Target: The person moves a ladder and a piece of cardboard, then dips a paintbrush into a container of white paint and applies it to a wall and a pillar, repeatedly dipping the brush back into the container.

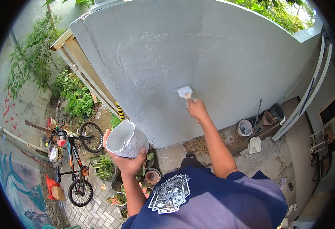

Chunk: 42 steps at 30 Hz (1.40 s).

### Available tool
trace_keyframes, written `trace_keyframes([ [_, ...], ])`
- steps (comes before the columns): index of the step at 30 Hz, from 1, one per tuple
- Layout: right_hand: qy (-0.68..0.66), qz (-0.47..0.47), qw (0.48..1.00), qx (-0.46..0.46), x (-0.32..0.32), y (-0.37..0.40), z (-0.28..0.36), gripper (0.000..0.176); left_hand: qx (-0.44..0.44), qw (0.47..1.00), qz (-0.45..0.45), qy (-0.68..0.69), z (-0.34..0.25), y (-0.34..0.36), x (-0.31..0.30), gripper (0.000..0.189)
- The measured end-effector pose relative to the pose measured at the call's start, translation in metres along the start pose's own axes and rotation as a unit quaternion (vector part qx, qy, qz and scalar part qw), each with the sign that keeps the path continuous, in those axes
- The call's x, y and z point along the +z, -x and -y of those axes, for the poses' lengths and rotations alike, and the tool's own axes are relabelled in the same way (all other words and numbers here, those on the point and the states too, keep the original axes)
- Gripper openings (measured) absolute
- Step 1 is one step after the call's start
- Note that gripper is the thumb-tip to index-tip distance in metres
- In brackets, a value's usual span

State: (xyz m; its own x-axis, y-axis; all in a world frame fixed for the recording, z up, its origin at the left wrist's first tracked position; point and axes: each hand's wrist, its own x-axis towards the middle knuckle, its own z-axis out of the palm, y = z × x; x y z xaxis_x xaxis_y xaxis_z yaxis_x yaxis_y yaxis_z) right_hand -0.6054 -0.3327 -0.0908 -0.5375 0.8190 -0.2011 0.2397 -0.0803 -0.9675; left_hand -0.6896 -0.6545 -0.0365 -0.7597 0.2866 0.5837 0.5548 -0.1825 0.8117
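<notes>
My right hand (197, 109) is closed round the handle of a paintbrush (184, 91), whose white, paint-covered head lies against the grey wall (156, 49). Lower and to the left, my left hand (131, 165) holds a paint-smeared white container (126, 138) from beneath and around its sides. The container's open top faces up and shows a pale inside; how much paint it holds I cannot tell. Patches of slightly different grey and rough texture show on the wall around the brush.
A bicycle (76, 158) stands at the lower left on paving, beside potted plants (105, 168). At the wall's foot on the right are a white bucket (245, 128), dark pots (267, 118) and a white scoop-like container (255, 145). White pipes (308, 91) curve at the far right.
</notes>
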Motion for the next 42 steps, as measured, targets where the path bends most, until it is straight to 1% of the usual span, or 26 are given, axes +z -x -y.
trace_keyframes([
  [2,-0.001,-0.034,0.994,-0.101,0.000,0.014,0.036,0.036,-0.007,1.000,-0.004,-0.003,-0.002,0.000,0.000,0.117],
  [3,-0.001,-0.033,0.994,-0.101,0.002,0.015,0.043,0.036,-0.003,1.000,-0.007,0.000,-0.004,0.000,0.001,0.117],
  [5,-0.023,-0.085,0.964,-0.252,0.006,0.016,0.048,0.038,-0.003,1.000,-0.011,0.001,-0.003,0.001,0.003,0.117],
  [6,-0.023,-0.084,0.965,-0.248,0.008,0.017,0.045,0.038,0.000,1.000,-0.014,-0.006,0.000,0.002,0.003,0.117],
  [8,0.093,-0.108,0.947,-0.289,0.010,0.019,0.039,0.038,0.002,1.000,-0.012,-0.015,0.001,0.003,0.003,0.118],
  [9,0.092,-0.108,0.947,-0.287,0.012,0.015,0.023,0.038,0.005,1.000,-0.010,-0.020,0.000,0.002,0.004,0.118],
  [11,0.281,-0.132,0.927,-0.209,0.022,0.004,-0.037,0.034,0.007,1.000,-0.010,-0.027,-0.004,0.002,0.006,0.118],
  [13,0.317,-0.109,0.936,-0.108,0.022,0.004,-0.083,0.034,-0.008,1.000,-0.013,-0.014,-0.013,0.003,0.009,0.118],
  [14,0.317,-0.108,0.936,-0.110,0.021,-0.004,-0.108,0.034,-0.007,1.000,-0.014,-0.014,-0.014,0.002,0.009,0.118],
  [15,0.339,-0.079,0.935,-0.061,0.020,-0.013,-0.134,0.035,-0.009,1.000,-0.018,-0.013,-0.015,0.003,0.008,0.118],
  [16,0.359,-0.050,0.932,-0.011,0.019,-0.016,-0.149,0.036,-0.013,1.000,-0.020,-0.013,-0.016,0.005,0.006,0.118],
  [17,0.358,-0.049,0.932,-0.011,0.015,-0.017,-0.147,0.036,-0.012,1.000,-0.020,-0.015,-0.015,0.005,0.004,0.118],
  [19,0.433,0.025,0.899,0.057,0.005,-0.024,-0.129,0.037,-0.006,0.999,-0.026,-0.021,-0.011,0.004,0.002,0.118],
  [20,0.432,0.025,0.900,0.056,0.001,-0.022,-0.105,0.037,-0.005,0.999,-0.026,-0.021,-0.011,0.003,0.003,0.118],
  [22,0.499,0.058,0.863,0.054,-0.013,-0.011,-0.033,0.034,-0.020,0.999,-0.025,-0.008,-0.012,0.002,0.003,0.118],
  [26,0.491,-0.005,0.866,-0.099,-0.040,0.011,0.086,0.032,-0.002,0.999,-0.020,-0.027,-0.005,0.001,0.004,0.118],
  [27,0.491,-0.007,0.865,-0.100,-0.043,0.024,0.105,0.032,0.003,0.999,-0.022,-0.023,-0.006,0.000,0.007,0.118],
  [29,0.350,-0.101,0.904,-0.226,-0.044,0.041,0.127,0.029,0.008,0.999,-0.026,-0.018,-0.007,-0.003,0.011,0.119],
  [30,0.352,-0.101,0.903,-0.226,-0.041,0.043,0.126,0.029,0.008,0.999,-0.025,-0.019,-0.007,-0.003,0.013,0.119],
  [33,0.302,-0.127,0.908,-0.260,-0.029,0.043,0.103,0.028,0.006,0.999,-0.019,-0.025,-0.007,-0.003,0.014,0.119],
  [35,0.242,-0.171,0.907,-0.300,-0.013,0.017,0.042,0.026,0.007,0.999,-0.015,-0.029,-0.006,-0.005,0.016,0.119],
  [37,0.323,-0.125,0.907,-0.239,-0.002,-0.002,-0.016,0.026,0.003,1.000,-0.011,-0.025,-0.004,-0.004,0.017,0.117],
  [38,0.323,-0.124,0.908,-0.237,0.001,-0.005,-0.037,0.026,0.002,1.000,-0.011,-0.027,-0.003,-0.003,0.017,0.117],
  [40,0.369,-0.067,0.912,-0.165,0.005,-0.007,-0.070,0.025,-0.009,1.000,-0.007,-0.019,0.002,-0.003,0.018,0.116],
  [41,0.369,-0.067,0.913,-0.163,0.006,-0.008,-0.084,0.025,-0.009,1.000,-0.006,-0.020,0.003,-0.003,0.019,0.116],
  [42,0.397,-0.045,0.908,-0.126,0.005,-0.008,-0.098,0.027,-0.011,1.000,-0.010,-0.015,0.004,-0.003,0.020,0.116],
])
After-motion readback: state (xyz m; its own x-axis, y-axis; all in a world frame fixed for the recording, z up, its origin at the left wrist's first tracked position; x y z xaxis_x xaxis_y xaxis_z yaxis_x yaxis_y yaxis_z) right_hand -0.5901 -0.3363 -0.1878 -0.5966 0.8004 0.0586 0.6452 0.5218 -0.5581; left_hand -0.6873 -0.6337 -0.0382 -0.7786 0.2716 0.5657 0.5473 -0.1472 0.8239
